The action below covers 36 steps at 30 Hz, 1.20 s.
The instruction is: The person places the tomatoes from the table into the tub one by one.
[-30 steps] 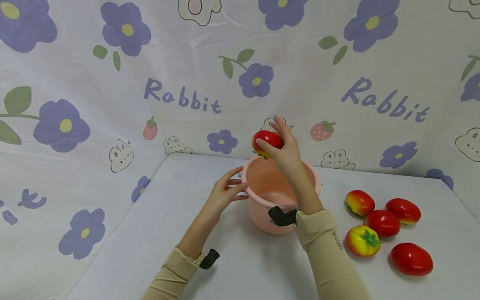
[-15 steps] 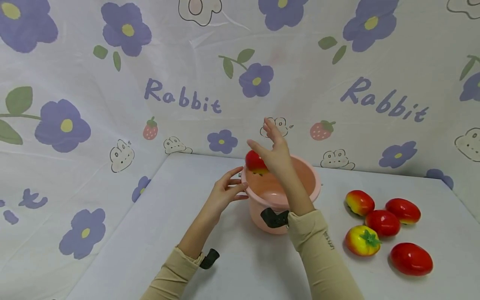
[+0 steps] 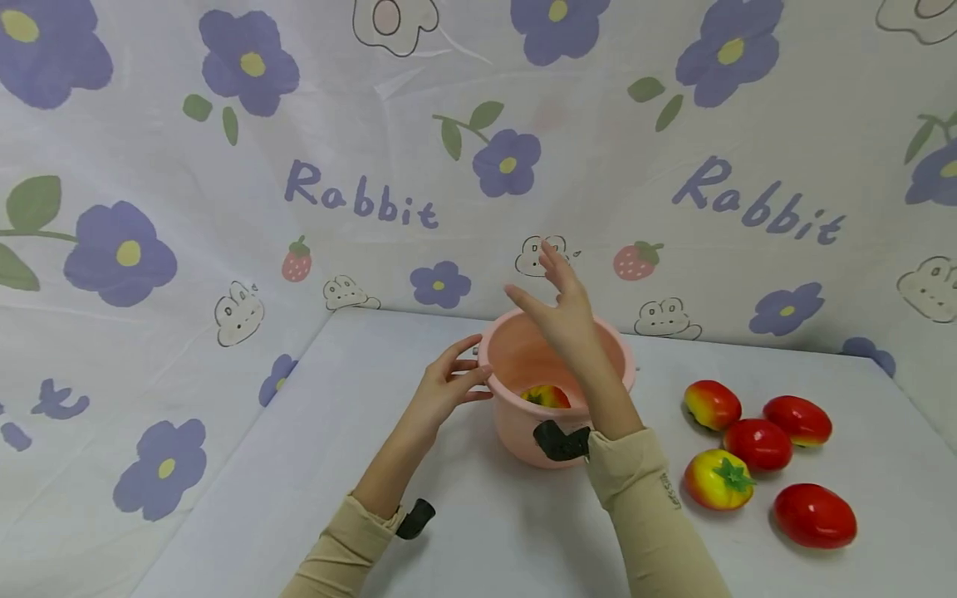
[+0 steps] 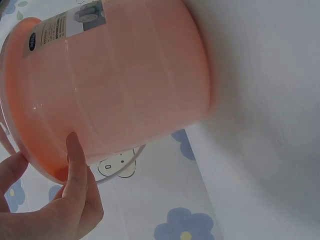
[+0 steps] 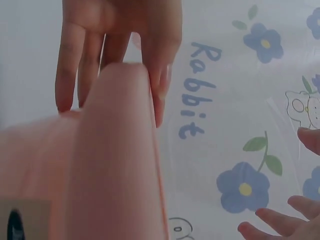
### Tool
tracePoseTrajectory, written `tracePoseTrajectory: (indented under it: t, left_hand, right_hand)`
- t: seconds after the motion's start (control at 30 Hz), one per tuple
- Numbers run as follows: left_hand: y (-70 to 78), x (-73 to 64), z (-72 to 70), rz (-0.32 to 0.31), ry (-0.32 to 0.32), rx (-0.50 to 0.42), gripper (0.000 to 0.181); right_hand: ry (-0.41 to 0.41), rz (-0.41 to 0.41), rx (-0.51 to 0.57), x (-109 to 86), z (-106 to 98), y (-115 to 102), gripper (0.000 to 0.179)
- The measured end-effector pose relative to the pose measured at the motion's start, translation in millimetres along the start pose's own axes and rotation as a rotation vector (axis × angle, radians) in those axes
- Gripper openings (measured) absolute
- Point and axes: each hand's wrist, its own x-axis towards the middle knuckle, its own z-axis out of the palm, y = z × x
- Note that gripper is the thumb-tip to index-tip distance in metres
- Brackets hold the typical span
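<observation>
A pink plastic bucket [image 3: 516, 436] stands upright on the white table. My left hand [image 3: 443, 390] holds its rim at the left side; in the left wrist view the hand's fingers [image 4: 76, 165] lie against the outer wall just under the rim. One red-and-yellow tomato-like fruit [image 3: 547, 397] with a green calyx rests inside at the bottom, partly hidden by the near rim. My right hand [image 3: 564, 328] hovers over the bucket with fingers spread and nothing in them. In the right wrist view this hand [image 5: 297, 227] shows at the right edge.
Several more of these fruits lie loose on the table to the right, including a yellow one [image 3: 718, 480] with its green calyx up and a red one [image 3: 815, 516] nearer me. A printed cloth [image 3: 374, 249] hangs behind and to the left of the table.
My right hand has let go of the fruit, which dropped from above the rim to the bucket's bottom. The left hand has kept its place on the rim.
</observation>
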Motion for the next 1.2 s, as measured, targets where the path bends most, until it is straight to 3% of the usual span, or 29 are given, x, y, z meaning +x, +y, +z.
tracePoseTrajectory:
  t: [0.4, 0.77, 1.2]
  left_hand:
    - [2.1, -0.1, -0.2, 0.004, 0.004, -0.015, 0.056]
    - [1.5, 0.5, 0.8, 0.001, -0.001, -0.014, 0.056]
    - [3.3, 0.4, -0.1, -0.010, 0.002, -0.012, 0.056]
  right_hand:
    - [0.044, -0.009, -0.019, -11.4, -29.9, 16.5, 0.079]
    - [0.067, 0.082, -0.001, -22.2, -48.8, 35.1, 0.083]
    - [0.134, 0.106, -0.093, -44.2, -77.2, 53.6, 0.084]
